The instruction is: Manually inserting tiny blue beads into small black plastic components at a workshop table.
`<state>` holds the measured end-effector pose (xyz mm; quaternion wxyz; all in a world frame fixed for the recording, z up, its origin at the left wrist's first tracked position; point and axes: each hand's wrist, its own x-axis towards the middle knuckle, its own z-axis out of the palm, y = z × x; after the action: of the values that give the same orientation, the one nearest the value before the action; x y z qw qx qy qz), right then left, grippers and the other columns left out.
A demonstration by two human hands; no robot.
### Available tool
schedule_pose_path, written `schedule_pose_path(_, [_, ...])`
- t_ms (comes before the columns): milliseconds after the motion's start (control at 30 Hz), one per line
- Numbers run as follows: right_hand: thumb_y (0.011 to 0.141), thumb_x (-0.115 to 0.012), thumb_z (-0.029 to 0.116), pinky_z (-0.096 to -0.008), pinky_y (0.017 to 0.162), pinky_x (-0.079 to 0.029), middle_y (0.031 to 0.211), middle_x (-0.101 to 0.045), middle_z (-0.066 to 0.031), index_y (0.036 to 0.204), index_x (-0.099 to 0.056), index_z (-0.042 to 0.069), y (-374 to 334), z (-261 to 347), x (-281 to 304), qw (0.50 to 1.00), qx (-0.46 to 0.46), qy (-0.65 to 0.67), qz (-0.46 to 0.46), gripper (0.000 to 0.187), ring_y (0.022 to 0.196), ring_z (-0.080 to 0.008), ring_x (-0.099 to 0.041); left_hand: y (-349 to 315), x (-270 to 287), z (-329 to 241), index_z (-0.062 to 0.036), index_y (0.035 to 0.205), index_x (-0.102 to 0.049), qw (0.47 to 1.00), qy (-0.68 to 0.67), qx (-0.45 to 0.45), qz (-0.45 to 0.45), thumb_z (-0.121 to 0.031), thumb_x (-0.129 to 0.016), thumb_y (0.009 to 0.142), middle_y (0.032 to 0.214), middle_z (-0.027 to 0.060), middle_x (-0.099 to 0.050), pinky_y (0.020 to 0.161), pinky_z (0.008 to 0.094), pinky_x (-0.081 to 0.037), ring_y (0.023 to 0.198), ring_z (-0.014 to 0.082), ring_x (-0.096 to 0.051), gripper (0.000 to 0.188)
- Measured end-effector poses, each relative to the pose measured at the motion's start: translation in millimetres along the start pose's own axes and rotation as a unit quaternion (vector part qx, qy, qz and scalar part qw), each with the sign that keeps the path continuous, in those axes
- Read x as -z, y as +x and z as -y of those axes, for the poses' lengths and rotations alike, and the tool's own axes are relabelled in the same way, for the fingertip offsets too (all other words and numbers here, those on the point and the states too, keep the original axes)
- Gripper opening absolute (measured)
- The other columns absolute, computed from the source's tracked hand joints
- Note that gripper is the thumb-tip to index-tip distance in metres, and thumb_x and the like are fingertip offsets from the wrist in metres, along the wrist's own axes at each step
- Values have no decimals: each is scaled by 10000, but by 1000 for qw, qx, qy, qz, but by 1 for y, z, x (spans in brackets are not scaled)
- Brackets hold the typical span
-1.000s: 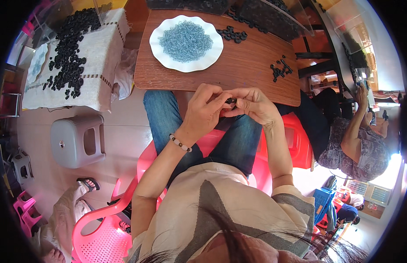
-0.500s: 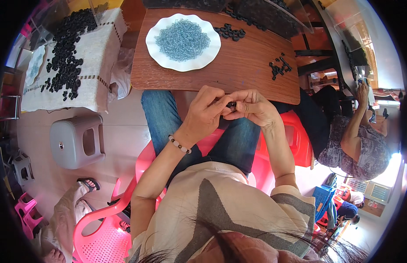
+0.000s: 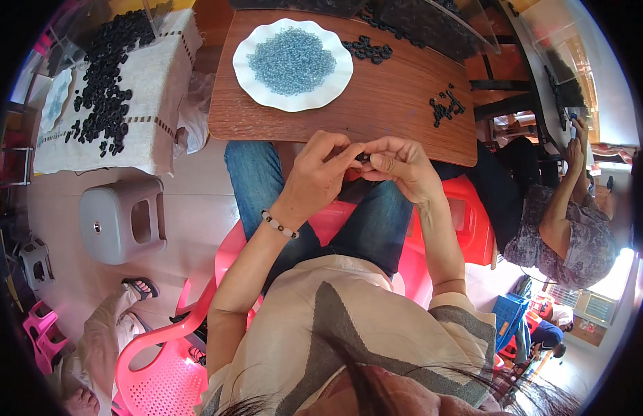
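Note:
A small black ring-like part [image 3: 364, 157] sits between my hands, just off the near edge of the brown table. My right hand [image 3: 399, 168] pinches it between thumb and fingers. My left hand [image 3: 320, 170], with a beaded bracelet at its wrist, meets it from the other side, thumb and index finger pressed together at the part. Whether the left fingertips also hold a tiny piece is too small to tell. Beyond my hands, a white scalloped plate [image 3: 339, 89] bears a heap of small clear bluish rings [image 3: 292, 61].
Small black parts [image 3: 446, 107] lie on the table's right side; more black rings [image 3: 368, 50] lie right of the plate. Clear bins [image 3: 432, 31] stand at the back. On the left are a cloth-covered table [image 3: 148, 142] and a grey stool [image 3: 120, 222]. A person [image 3: 564, 232] sits at right.
My hands have shifted slightly toward the table and the black part has turned between my fingers. The left fingertips have drawn back a little, leaving more of it visible.

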<state>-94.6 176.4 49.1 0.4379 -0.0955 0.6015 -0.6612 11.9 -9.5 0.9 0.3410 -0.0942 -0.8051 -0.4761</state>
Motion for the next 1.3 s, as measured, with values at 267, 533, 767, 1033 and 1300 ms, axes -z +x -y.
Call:
schedule_pose_path(267, [951,-708,41,-267,700,-621,877,-752,-123,1000,-721,-36,-10,7,-19,985,79,-131,-74,93,752,-144,-730,-7,-6,2,-4,1162,-686,1000,-21,19,7,64,-685,765,985,110,-628,743,383,-556,875,300,-630,403])
schedule_pose_path(533, [959,-690,32,-266,688,-619,866,-748,-119,999,-718,-39,-11,2,-23,976,90,-179,-87,86,739,-131,-721,-8,-11,1,38,1140,-656,1000,-9,-15,10,87,-698,750,967,121,-632,732,392,-548,853,308,-620,396])
schedule_pose_path(767, [942,-735,79,-301,746,-634,967,-736,-106,1094,-679,-40,0,-4,8,997,54,-51,4,201,824,-147,-724,-4,-10,-4,25,1134,-668,1000,-12,-6,-5,75,-691,759,957,105,-646,717,395,-549,865,306,-628,379])
schedule_pose_path(1033, [994,-651,118,-469,988,-570,1273,-632,-148,1383,-528,-71,10,-12,10,974,-31,126,186,449,1187,-237,-635,-2,-8,-9,-79,1105,-741,999,45,-19,-14,-41,-720,771,970,66,-635,776,395,-461,903,260,-615,336])
schedule_pose_path(1300, [991,-655,153,-469,1075,-505,1287,-650,-176,1328,-584,-97,13,-22,18,957,-22,179,226,425,1193,-279,-643,1,-8,-12,-106,1034,-764,998,57,-11,-25,-70,-728,763,1035,59,-572,785,398,-445,989,266,-573,276])
